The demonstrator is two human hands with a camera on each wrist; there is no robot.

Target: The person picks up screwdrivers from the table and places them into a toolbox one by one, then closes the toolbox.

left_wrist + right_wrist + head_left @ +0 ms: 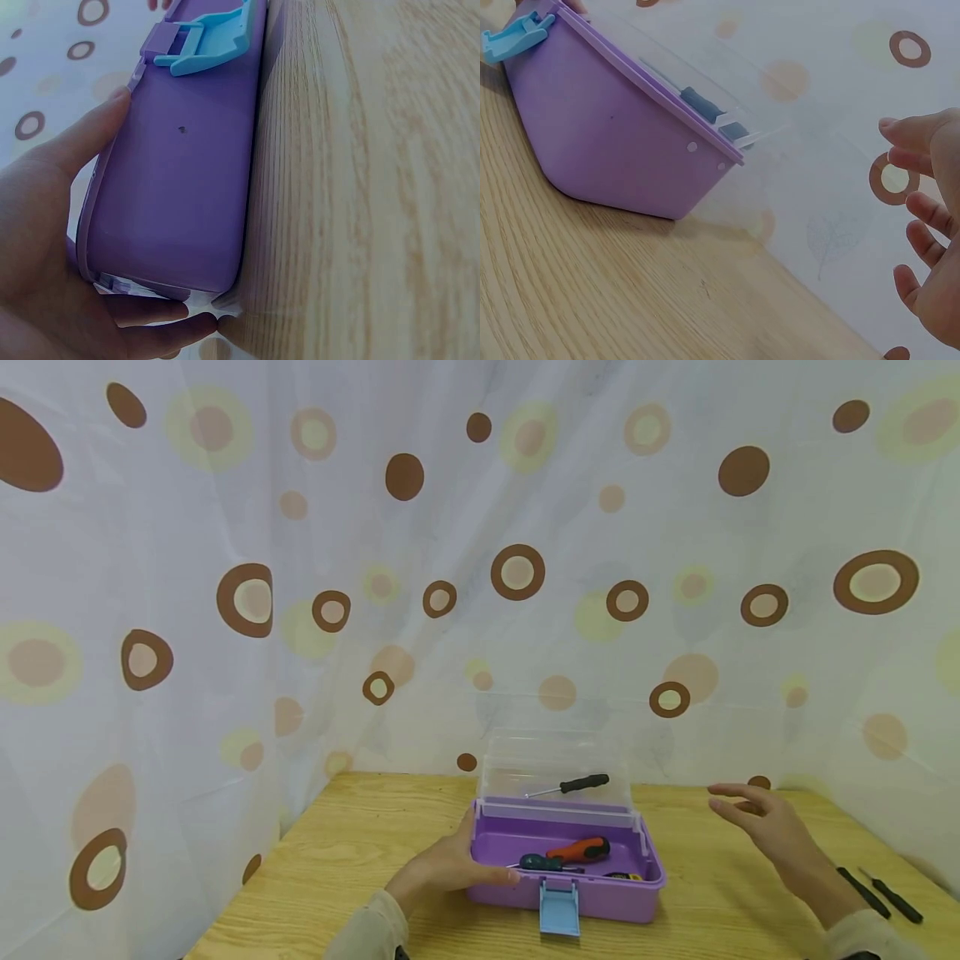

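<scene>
Your purple toolbox (617, 900) sat on the counter (697, 885), toward five o'clock in the head view, its clear lid (551, 760) open at twelve o'clock. It looked like stiff, smooth plastic, probably fairly light even with the red-handled tool (577, 850) inside, and apt to slide if pushed. The rim and end walls seemed your soundest hold; the thin lid and the blue latch (559, 912) at six o'clock looked easier to strain.

Your left hand (450, 862) gripped the box's nine o'clock end, thumb pressed along the front rim, fingers around the end wall. Your right hand (776, 837) hung above the counter at three o'clock from the box, well apart from it, its grip spread and holding nothing: fingers loosely bent, tips toward ten o'clock, forearm rising from about five o'clock.
</scene>
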